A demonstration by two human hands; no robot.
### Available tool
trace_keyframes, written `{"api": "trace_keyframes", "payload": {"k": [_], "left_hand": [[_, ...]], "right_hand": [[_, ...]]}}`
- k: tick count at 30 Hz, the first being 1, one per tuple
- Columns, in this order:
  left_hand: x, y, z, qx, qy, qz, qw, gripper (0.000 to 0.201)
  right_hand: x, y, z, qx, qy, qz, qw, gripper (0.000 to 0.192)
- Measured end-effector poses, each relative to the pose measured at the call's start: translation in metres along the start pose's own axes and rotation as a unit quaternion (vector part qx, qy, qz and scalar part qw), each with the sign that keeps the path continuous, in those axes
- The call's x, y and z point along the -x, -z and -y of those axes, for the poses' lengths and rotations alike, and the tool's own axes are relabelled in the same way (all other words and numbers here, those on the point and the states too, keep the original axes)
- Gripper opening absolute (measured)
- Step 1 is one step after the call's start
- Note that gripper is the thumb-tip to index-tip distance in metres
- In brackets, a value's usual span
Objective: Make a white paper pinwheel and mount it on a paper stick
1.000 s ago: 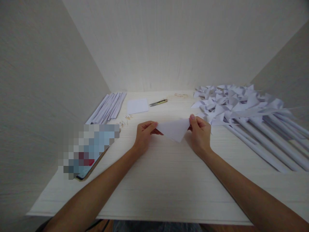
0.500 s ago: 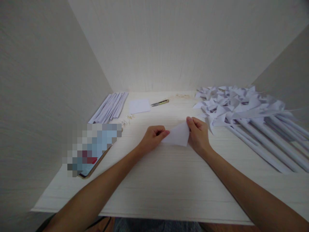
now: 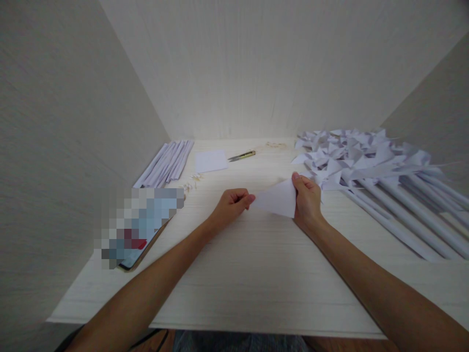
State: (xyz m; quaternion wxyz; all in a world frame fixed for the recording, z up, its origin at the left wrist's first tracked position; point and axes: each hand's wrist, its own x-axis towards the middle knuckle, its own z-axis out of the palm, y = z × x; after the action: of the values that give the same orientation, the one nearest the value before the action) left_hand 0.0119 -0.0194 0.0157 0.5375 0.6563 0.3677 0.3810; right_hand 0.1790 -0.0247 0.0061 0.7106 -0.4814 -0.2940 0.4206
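Between my hands is a white sheet of paper (image 3: pixel 277 199), folded or seen as a triangle, held above the middle of the table. My left hand (image 3: pixel 234 203) pinches its narrow left tip between thumb and fingers. At its wide right side, my right hand (image 3: pixel 308 198) grips the edge with the thumb on top. Right of my right hand lies a heap of white paper pinwheels (image 3: pixel 351 156) with rolled paper sticks (image 3: pixel 395 215) pointing toward me.
Rolled paper tubes (image 3: pixel 168 164) lie at the back left, beside a stack of white paper (image 3: pixel 211 161) and thread snips (image 3: pixel 242 156). Small pale bits (image 3: pixel 192 182) lie nearby. A partly blurred phone (image 3: pixel 146 244) rests at left. Walls enclose the table (image 3: pixel 234 283) on three sides.
My right hand has moved slightly right and away from me with the paper's wide side. More of the paper now shows between my hands; my left hand has barely moved.
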Motion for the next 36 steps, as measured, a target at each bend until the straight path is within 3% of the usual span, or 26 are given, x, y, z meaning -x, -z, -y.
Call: {"api": "trace_keyframes", "payload": {"k": [3, 7, 13, 16, 22, 29, 36], "left_hand": [[0.0, 0.0, 0.002, 0.036, 0.029, 0.019, 0.999, 0.046], [0.0, 0.002, 0.004, 0.053, 0.009, -0.018, 0.998, 0.047], [-0.001, 0.004, 0.003, 0.125, 0.026, 0.016, 0.992, 0.047], [-0.001, 0.003, 0.001, 0.077, 0.046, 0.025, 0.996, 0.048], [0.004, -0.003, 0.0, -0.02, 0.066, 0.102, 0.992, 0.046], [0.007, -0.006, -0.003, -0.089, 0.035, 0.126, 0.987, 0.041], [0.005, -0.009, -0.003, -0.198, -0.027, 0.112, 0.974, 0.038]], "right_hand": [[-0.001, 0.001, 0.001, 0.011, 0.005, -0.015, 1.0, 0.039], [-0.003, 0.001, 0.001, 0.003, 0.009, -0.029, 1.0, 0.039], [-0.001, 0.002, 0.002, 0.043, 0.031, -0.012, 0.999, 0.039], [0.003, 0.002, 0.002, 0.094, 0.051, 0.047, 0.993, 0.041], [0.014, -0.001, 0.0, 0.224, 0.108, 0.149, 0.957, 0.039], [0.02, -0.005, 0.007, 0.297, 0.168, 0.149, 0.928, 0.037], [0.023, -0.006, 0.009, 0.28, 0.179, 0.142, 0.932, 0.037]]}}
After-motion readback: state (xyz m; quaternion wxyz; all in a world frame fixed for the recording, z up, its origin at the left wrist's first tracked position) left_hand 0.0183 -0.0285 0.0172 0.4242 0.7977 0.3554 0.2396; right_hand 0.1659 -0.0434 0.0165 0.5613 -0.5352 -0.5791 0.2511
